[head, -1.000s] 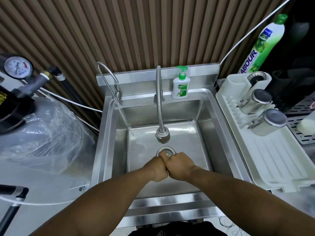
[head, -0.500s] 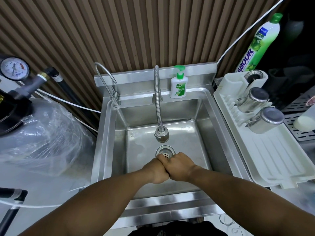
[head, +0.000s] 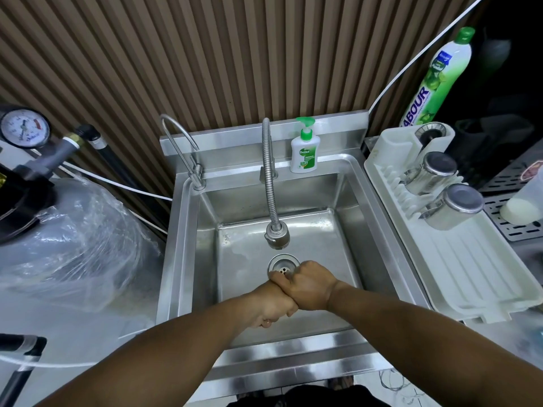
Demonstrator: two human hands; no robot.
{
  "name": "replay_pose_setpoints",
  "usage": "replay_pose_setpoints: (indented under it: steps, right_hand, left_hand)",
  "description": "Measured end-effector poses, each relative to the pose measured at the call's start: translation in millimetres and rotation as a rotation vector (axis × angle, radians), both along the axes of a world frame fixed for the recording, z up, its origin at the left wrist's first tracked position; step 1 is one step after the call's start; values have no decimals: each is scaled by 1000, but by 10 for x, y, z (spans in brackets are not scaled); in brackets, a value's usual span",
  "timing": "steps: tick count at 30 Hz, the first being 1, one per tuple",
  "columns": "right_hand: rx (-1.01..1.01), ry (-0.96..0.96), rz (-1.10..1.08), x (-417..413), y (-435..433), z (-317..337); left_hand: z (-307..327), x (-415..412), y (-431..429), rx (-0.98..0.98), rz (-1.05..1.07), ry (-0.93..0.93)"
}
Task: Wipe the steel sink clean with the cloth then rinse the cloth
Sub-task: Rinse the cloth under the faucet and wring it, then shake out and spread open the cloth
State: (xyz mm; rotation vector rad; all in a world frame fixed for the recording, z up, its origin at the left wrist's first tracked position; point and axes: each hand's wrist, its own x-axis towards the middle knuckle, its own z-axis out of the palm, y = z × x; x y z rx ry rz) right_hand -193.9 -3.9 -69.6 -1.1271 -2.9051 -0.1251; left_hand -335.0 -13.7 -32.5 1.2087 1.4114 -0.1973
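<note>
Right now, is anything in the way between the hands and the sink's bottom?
Nothing visible. The left hand and right hand, pressed together, hang over the bare sink floor. The tap head hangs farther back, beyond the drain.

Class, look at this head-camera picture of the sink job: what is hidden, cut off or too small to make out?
Head view:
1. Cloth: not seen; if held, the clenched left hand and right hand hide it.
2. Drain: near edge covered by the right hand.
3. Sink floor nearest the person: hidden by forearms.
4. Pressure gauge: reading too small.
5. Green bottle: base hidden behind the drying rack.
</note>
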Motion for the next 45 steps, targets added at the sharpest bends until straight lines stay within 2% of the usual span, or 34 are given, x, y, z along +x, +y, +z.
replay_pose_setpoints:
  steps: [5,8,10,12,14,18,22,25,27,30,33,36,39,42,45]
  right_hand:
    - [-98,42,-48,-28,-58,-50]
    - [-214,73,-212,-72,-86,42]
    - [-423,116,-406,-106,-119,77]
    - [-636,147,-547,-112,-175,51]
    - [-813,263,-639,-59,-217,33]
    - [-1081,759,-813,4,-306,33]
    - [-1130,1171,-902,-85,-433,148]
    - [-1227,1333,-882,-168,-521,306]
    - [-1313,1338,-862,-207,-567,388]
    - [-1418,1379,-834,-232,-603,447]
    - [-1404,1536,-963,-248,-621,479]
    - [-1394,1595,-1000,-298,-631,541]
    - [-1402,1586,-1006,-363,-637,624]
    - [-1319,1474,-995,-419,-649,660]
    - [-1297,1491,-990,-444,-649,672]
  left_hand:
    - [-4,-52,27,56,-74,0]
    - [-65,-125,53,252,-214,31]
    - [-85,-220,62,334,-286,64]
    - [-101,-351,71,363,-256,26]
    - [-133,-492,98,381,-207,-20]
    - [-198,-672,131,363,64,-177]
    - [-68,-569,-9,308,401,-204]
    - [-20,-465,-185,205,552,-331]
    - [-7,-430,-278,155,573,-417]
    - [9,-452,-320,142,623,-432]
    - [10,-543,-295,89,715,-447]
    - [33,-636,-278,79,749,-472]
    - [66,-711,-281,86,804,-500]
    - [114,-730,-284,113,854,-516]
    - [145,-729,-320,251,826,-460]
